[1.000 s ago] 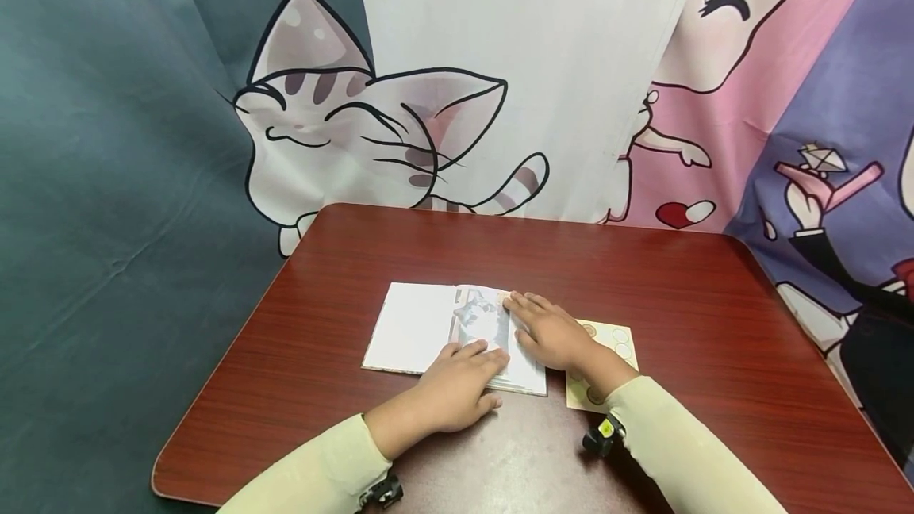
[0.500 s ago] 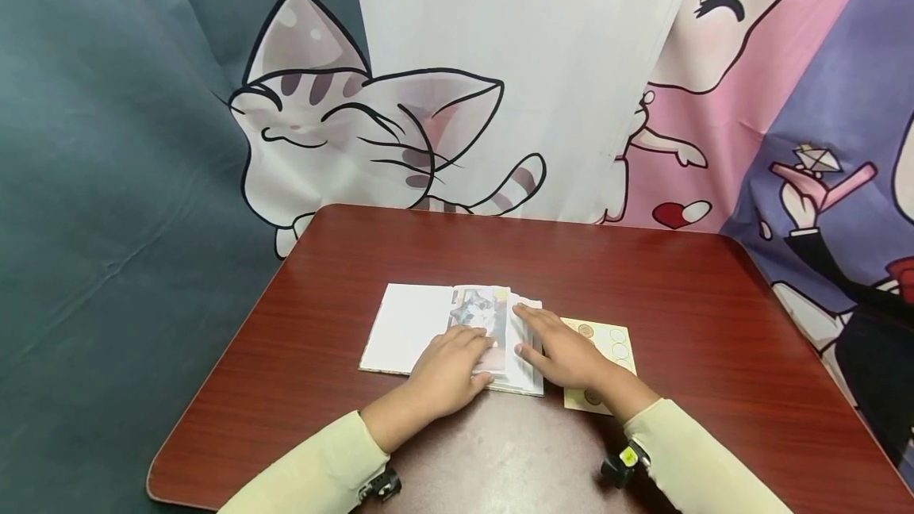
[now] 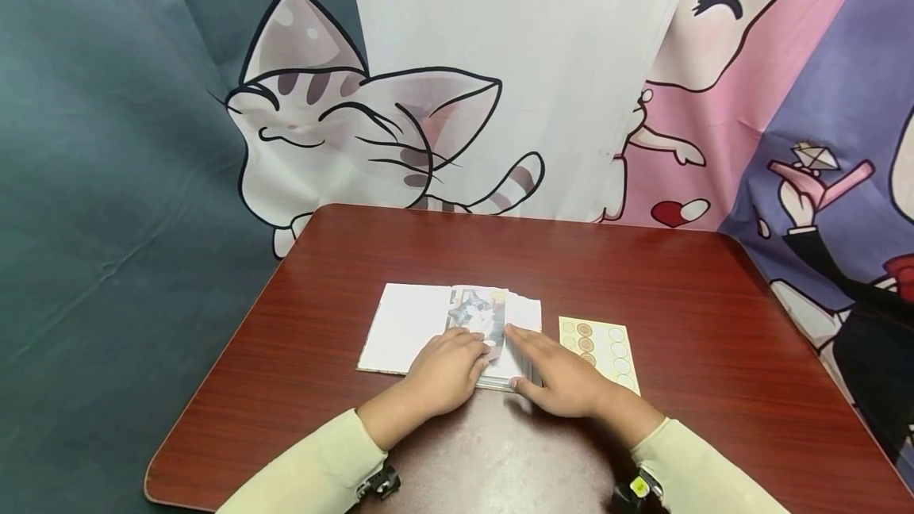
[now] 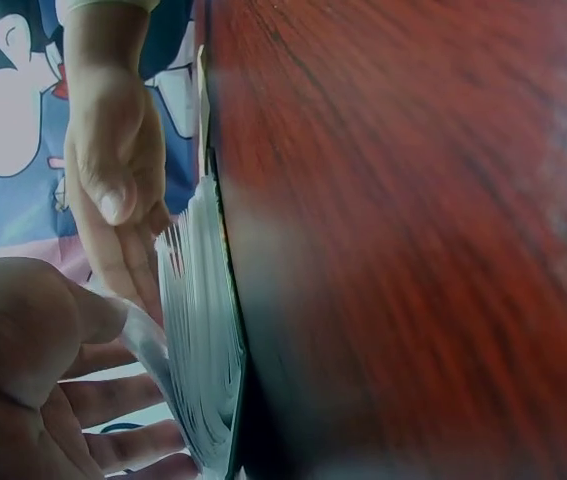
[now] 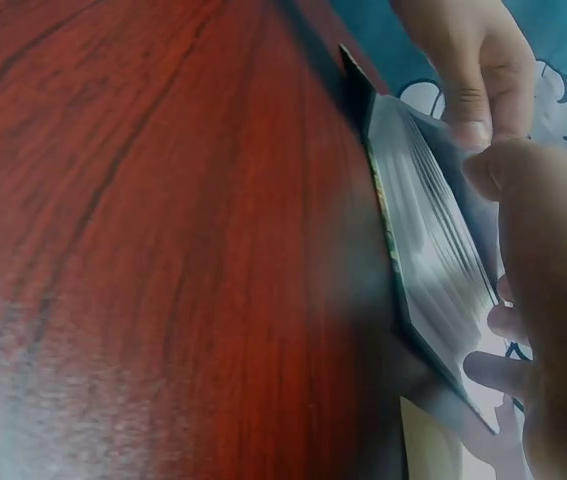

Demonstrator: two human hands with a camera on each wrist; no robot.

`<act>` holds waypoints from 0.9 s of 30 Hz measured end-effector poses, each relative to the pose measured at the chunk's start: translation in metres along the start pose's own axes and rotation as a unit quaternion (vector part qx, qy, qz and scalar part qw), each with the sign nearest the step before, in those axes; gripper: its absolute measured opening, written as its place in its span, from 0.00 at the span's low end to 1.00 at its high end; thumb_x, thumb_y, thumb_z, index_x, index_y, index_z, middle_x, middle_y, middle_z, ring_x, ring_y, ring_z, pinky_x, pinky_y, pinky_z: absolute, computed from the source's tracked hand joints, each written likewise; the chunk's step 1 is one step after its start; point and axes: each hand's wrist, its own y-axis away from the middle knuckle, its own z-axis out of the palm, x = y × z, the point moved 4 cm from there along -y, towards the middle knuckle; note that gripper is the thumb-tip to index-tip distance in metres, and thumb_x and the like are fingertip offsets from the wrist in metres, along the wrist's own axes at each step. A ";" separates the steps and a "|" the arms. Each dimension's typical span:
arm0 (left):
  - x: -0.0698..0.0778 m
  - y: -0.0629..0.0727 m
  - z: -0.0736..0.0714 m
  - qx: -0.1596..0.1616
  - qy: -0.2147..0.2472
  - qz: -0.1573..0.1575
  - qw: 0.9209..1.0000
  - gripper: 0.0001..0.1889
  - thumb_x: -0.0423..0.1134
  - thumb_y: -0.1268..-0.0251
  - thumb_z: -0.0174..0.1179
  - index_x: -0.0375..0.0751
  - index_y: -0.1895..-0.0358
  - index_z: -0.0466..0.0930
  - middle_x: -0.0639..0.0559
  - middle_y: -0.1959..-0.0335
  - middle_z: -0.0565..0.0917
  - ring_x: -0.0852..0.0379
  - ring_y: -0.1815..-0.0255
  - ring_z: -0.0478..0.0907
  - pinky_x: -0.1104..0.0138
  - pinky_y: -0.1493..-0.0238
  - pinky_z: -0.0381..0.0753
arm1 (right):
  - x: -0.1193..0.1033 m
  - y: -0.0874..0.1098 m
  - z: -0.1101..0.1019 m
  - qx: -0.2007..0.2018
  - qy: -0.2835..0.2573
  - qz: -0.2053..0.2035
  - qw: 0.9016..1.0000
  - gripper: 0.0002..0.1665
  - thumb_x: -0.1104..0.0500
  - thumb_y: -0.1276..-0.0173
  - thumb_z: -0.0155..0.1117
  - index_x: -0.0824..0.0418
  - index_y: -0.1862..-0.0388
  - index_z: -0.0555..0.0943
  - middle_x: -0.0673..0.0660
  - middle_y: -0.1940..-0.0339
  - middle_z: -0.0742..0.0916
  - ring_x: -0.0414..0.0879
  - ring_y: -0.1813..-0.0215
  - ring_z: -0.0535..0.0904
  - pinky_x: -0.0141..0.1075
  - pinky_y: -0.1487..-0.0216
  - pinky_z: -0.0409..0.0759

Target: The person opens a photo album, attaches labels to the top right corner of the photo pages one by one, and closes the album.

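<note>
An album (image 3: 403, 327) lies open on the table, with white pages and a clear sleeve page showing a cat picture (image 3: 480, 312). My left hand (image 3: 443, 371) holds this sleeve page, its fingers over the picture and its thumb at the near edge. In the left wrist view, the clear sleeve (image 4: 148, 340) bends up at the thumb, above the stacked pages (image 4: 198, 290). My right hand (image 3: 564, 375) is beside the page's right edge with fingers extended, the index fingertip close to or touching it. In the right wrist view, both thumbs come near each other at the sleeve's edge.
A yellow sheet (image 3: 600, 347) with round coin-like prints lies right of the album, partly behind the right hand. The reddish-brown table (image 3: 321, 411) has rounded corners. Cartoon-printed cloth (image 3: 571, 46) hangs behind it.
My right hand has come down from the page's upper right corner toward its near edge, uncovering more of the yellow sheet. My left hand has shifted slightly left and away from me over the picture.
</note>
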 end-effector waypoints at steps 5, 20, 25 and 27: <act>-0.002 -0.001 -0.002 0.009 0.027 -0.010 1.000 0.13 0.40 0.22 0.54 0.42 0.43 0.83 0.50 0.48 0.87 0.52 0.41 0.81 0.57 0.39 0.78 | -0.001 0.004 0.002 -0.010 0.006 -0.004 1.000 0.50 0.43 0.27 0.63 0.66 0.18 0.56 0.62 0.21 0.68 0.57 0.22 0.63 0.53 0.26 0.65; -0.009 0.006 -0.018 0.040 0.103 -0.051 0.993 0.25 0.33 0.26 0.49 0.47 0.27 0.69 0.45 0.43 0.85 0.47 0.44 0.83 0.53 0.49 0.83 | -0.007 0.005 0.004 -0.038 0.051 -0.049 0.997 0.41 0.35 0.26 0.59 0.54 0.22 0.69 0.62 0.21 0.68 0.58 0.21 0.60 0.57 0.27 0.64; -0.015 0.010 -0.027 0.080 0.106 -0.054 0.990 0.30 0.29 0.35 0.52 0.50 0.28 0.71 0.48 0.40 0.83 0.49 0.44 0.82 0.53 0.52 0.83 | -0.008 0.005 0.004 -0.044 0.054 -0.047 0.996 0.41 0.37 0.28 0.62 0.54 0.22 0.70 0.62 0.21 0.68 0.58 0.21 0.60 0.57 0.27 0.64; -0.018 0.012 -0.031 0.097 0.099 -0.055 0.989 0.30 0.28 0.38 0.54 0.50 0.31 0.74 0.48 0.41 0.82 0.49 0.44 0.82 0.53 0.54 0.83 | -0.008 0.005 0.004 -0.044 0.056 -0.047 0.996 0.42 0.37 0.28 0.62 0.54 0.22 0.70 0.62 0.21 0.68 0.58 0.21 0.60 0.57 0.27 0.64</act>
